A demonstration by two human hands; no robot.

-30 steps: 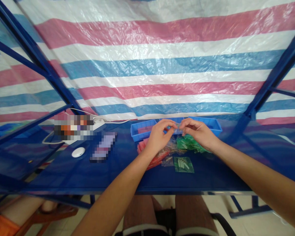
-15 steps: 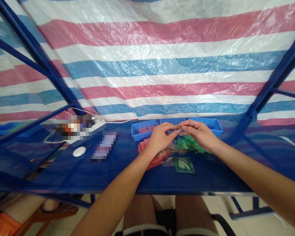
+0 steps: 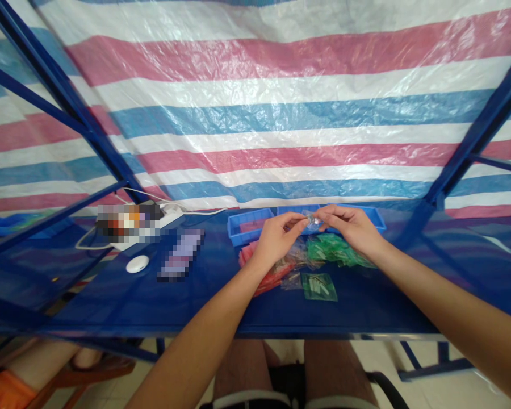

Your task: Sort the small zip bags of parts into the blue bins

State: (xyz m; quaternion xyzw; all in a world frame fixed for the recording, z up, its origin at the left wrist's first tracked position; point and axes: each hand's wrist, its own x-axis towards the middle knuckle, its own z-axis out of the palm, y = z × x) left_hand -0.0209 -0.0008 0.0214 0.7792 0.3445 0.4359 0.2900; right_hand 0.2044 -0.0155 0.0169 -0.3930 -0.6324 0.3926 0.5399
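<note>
Pinching above a glossy blue table [image 3: 289, 318], the left hand [image 3: 281, 230] and right hand [image 3: 344, 224] are clamping, near a heap of translucent green plastic packets [image 3: 338, 250], a small clear plastic bag [image 3: 312, 221] between them. Being presumably slick, it is risking a drop should either pinch be slackening.

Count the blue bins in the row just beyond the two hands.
3: a left bin, a middle bin partly covered by the left hand, and a right bin partly covered by the right hand. Any smaller one behind the hands would be hidden.
</note>
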